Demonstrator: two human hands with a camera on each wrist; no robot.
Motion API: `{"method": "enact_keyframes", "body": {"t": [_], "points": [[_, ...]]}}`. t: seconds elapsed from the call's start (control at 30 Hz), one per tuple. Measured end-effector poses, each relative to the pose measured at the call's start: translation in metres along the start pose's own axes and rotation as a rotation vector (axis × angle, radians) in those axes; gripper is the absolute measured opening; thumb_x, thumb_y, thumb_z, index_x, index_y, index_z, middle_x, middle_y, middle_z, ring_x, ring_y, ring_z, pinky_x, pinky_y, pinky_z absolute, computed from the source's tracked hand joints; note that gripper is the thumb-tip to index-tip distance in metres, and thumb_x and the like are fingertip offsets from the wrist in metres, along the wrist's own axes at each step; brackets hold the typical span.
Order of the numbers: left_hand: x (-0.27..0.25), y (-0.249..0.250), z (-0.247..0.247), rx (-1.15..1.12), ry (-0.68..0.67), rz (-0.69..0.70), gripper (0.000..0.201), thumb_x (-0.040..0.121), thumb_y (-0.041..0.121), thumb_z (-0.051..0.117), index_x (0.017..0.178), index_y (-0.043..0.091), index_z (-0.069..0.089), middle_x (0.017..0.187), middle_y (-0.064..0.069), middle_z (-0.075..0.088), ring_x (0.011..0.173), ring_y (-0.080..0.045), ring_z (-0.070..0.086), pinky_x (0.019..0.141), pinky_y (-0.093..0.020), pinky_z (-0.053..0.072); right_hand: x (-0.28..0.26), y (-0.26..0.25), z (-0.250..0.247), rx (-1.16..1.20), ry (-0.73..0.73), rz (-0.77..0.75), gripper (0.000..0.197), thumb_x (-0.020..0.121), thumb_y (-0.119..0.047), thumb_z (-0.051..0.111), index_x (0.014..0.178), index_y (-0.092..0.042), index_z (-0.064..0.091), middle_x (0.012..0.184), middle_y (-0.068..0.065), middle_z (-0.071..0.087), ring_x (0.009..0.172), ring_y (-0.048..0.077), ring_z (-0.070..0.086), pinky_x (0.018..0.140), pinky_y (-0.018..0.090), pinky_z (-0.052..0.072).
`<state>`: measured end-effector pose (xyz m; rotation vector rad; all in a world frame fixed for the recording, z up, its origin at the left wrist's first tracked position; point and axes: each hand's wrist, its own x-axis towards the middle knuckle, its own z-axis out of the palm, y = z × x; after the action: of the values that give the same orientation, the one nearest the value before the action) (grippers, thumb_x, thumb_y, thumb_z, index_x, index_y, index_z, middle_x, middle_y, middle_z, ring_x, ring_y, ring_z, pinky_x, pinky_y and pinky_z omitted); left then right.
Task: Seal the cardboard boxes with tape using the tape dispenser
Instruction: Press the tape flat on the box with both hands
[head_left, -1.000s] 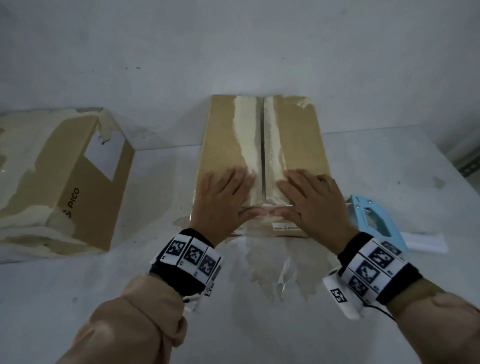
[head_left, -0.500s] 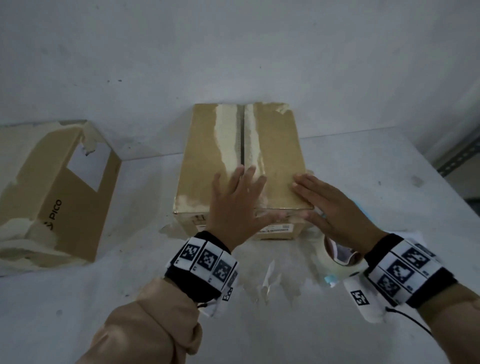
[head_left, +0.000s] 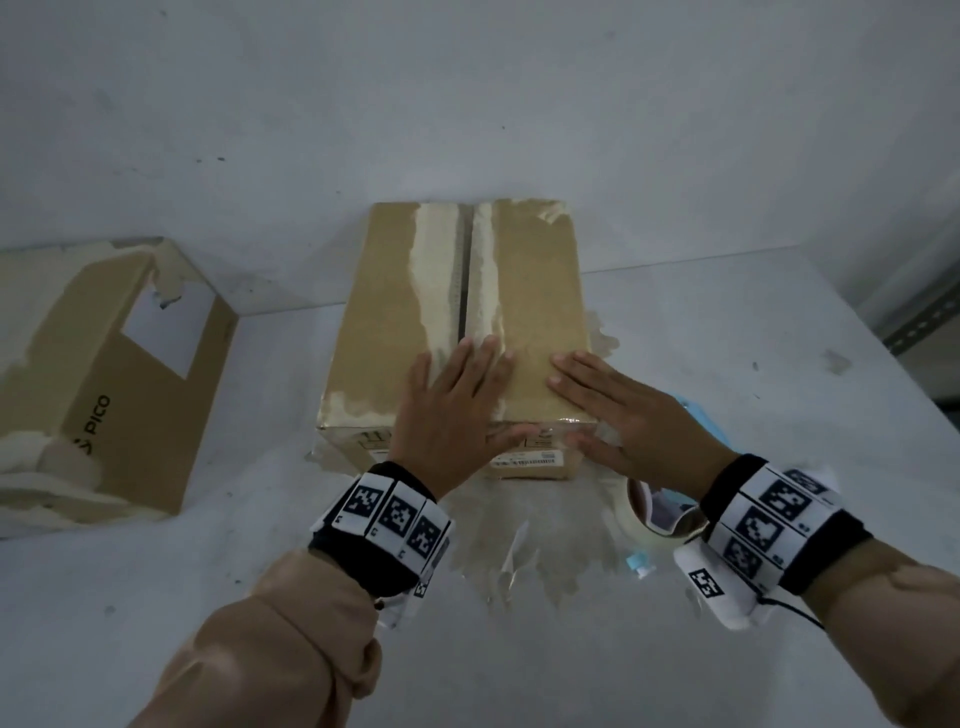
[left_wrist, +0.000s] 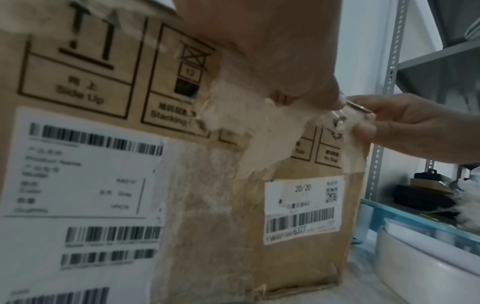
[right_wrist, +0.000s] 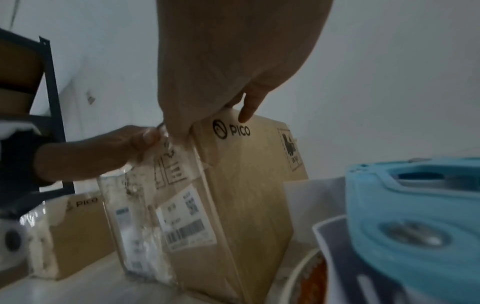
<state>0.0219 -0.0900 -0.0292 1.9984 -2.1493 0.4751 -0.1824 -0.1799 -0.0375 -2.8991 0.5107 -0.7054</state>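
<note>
A brown cardboard box (head_left: 535, 291) stands mid-table, its top flaps closed with a dark seam between pale torn strips. My left hand (head_left: 457, 405) lies flat over the seam at the near end, thumb stretched along the front edge. My right hand (head_left: 628, 415) presses flat on the near right corner, thumb down on the front face. Clear tape (head_left: 550, 431) wraps that front edge. In the left wrist view the box's labelled front (left_wrist: 221, 205) fills the frame. The blue tape dispenser (head_left: 698, 421) and its tape roll (head_left: 641, 512) lie under my right wrist, also the dispenser (right_wrist: 415, 216).
A second, torn cardboard box (head_left: 114, 374) marked PICO sits at the left. Torn paper residue (head_left: 545, 545) sticks to the white table (head_left: 753, 338) in front of the box. A wall is close behind. Grey metal shelving (head_left: 924, 317) stands at the far right.
My left hand slid right from beside the seam onto it. My right hand moved off the seam to the box's right front corner. In the last half second, almost nothing moved.
</note>
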Motion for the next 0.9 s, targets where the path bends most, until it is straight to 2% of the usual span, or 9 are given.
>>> {"method": "enact_keyframes", "body": {"t": [0.1, 0.2, 0.3, 0.4, 0.5, 0.57, 0.63, 0.73, 0.9], "points": [[0.000, 0.001, 0.000, 0.000, 0.008, -0.007, 0.075, 0.085, 0.070, 0.026, 0.122, 0.013, 0.059, 0.127, -0.009, 0.060, 0.112, -0.026, 0.061, 0.084, -0.048, 0.049, 0.006, -0.005, -0.002, 0.115, 0.037, 0.076, 0.065, 0.091, -0.056, 0.035, 0.121, -0.002, 0.057, 0.131, 0.014, 0.053, 0.125, 0.020, 0.036, 0.104, 0.027, 0.024], [0.003, 0.008, -0.004, -0.067, 0.023, -0.061, 0.078, 0.072, 0.072, 0.038, 0.115, 0.012, 0.063, 0.123, -0.009, 0.063, 0.109, -0.026, 0.063, 0.085, -0.051, 0.046, 0.011, -0.006, 0.005, 0.071, 0.057, 0.083, 0.064, 0.094, -0.053, 0.031, 0.111, 0.000, 0.062, 0.120, 0.019, 0.060, 0.118, 0.024, 0.040, 0.101, 0.029, 0.028], [0.007, 0.017, -0.010, -0.096, -0.029, -0.136, 0.083, 0.067, 0.078, 0.035, 0.110, 0.012, 0.062, 0.122, -0.008, 0.063, 0.110, -0.027, 0.061, 0.087, -0.054, 0.042, 0.007, -0.002, 0.007, 0.033, 0.034, 0.027, 0.061, 0.096, -0.047, 0.030, 0.115, 0.003, 0.058, 0.123, 0.022, 0.058, 0.121, 0.027, 0.039, 0.103, 0.033, 0.028], [0.007, 0.021, -0.011, -0.069, -0.076, -0.169, 0.086, 0.066, 0.086, 0.032, 0.107, 0.014, 0.059, 0.120, -0.005, 0.063, 0.110, -0.024, 0.061, 0.088, -0.052, 0.042, 0.001, 0.005, -0.002, 0.038, -0.012, -0.054, 0.060, 0.098, -0.044, 0.027, 0.126, 0.004, 0.049, 0.132, 0.021, 0.050, 0.127, 0.025, 0.034, 0.104, 0.031, 0.025], [0.006, 0.019, -0.010, -0.057, -0.092, -0.160, 0.086, 0.069, 0.083, 0.024, 0.114, 0.016, 0.053, 0.124, -0.006, 0.062, 0.114, -0.025, 0.059, 0.093, -0.061, 0.037, 0.002, 0.017, -0.009, 0.031, -0.101, -0.145, 0.056, 0.098, -0.040, 0.025, 0.133, 0.002, 0.039, 0.140, 0.016, 0.040, 0.132, 0.020, 0.027, 0.107, 0.026, 0.021], [0.006, 0.019, -0.010, -0.053, -0.135, -0.150, 0.087, 0.069, 0.083, 0.023, 0.121, 0.018, 0.050, 0.129, -0.006, 0.059, 0.118, -0.025, 0.056, 0.094, -0.063, 0.036, 0.003, 0.026, -0.009, 0.003, -0.118, -0.215, 0.050, 0.098, -0.037, 0.026, 0.134, -0.003, 0.035, 0.141, 0.012, 0.037, 0.133, 0.019, 0.027, 0.111, 0.024, 0.020], [0.006, 0.019, -0.009, -0.024, -0.189, -0.139, 0.089, 0.071, 0.083, 0.022, 0.130, 0.021, 0.044, 0.135, -0.006, 0.054, 0.123, -0.024, 0.053, 0.095, -0.062, 0.037, 0.007, 0.035, -0.011, 0.003, -0.140, -0.300, 0.044, 0.100, -0.032, 0.027, 0.133, -0.005, 0.037, 0.138, 0.012, 0.042, 0.131, 0.023, 0.033, 0.110, 0.028, 0.025], [0.005, 0.018, -0.007, 0.002, -0.224, -0.120, 0.085, 0.073, 0.081, 0.020, 0.132, 0.023, 0.041, 0.136, -0.003, 0.054, 0.123, -0.023, 0.053, 0.096, -0.063, 0.035, 0.014, 0.040, -0.018, 0.006, -0.161, -0.344, 0.039, 0.100, -0.022, 0.028, 0.128, -0.007, 0.051, 0.132, 0.012, 0.053, 0.124, 0.030, 0.046, 0.102, 0.032, 0.037], [0.008, 0.018, -0.015, -0.010, -0.309, -0.098, 0.088, 0.078, 0.078, 0.007, 0.128, 0.022, 0.052, 0.131, -0.003, 0.058, 0.120, -0.023, 0.055, 0.096, -0.068, 0.029, 0.020, 0.034, -0.026, -0.027, -0.176, -0.353, 0.041, 0.101, -0.017, 0.025, 0.121, -0.006, 0.059, 0.126, 0.010, 0.059, 0.116, 0.029, 0.054, 0.095, 0.031, 0.043]]}}
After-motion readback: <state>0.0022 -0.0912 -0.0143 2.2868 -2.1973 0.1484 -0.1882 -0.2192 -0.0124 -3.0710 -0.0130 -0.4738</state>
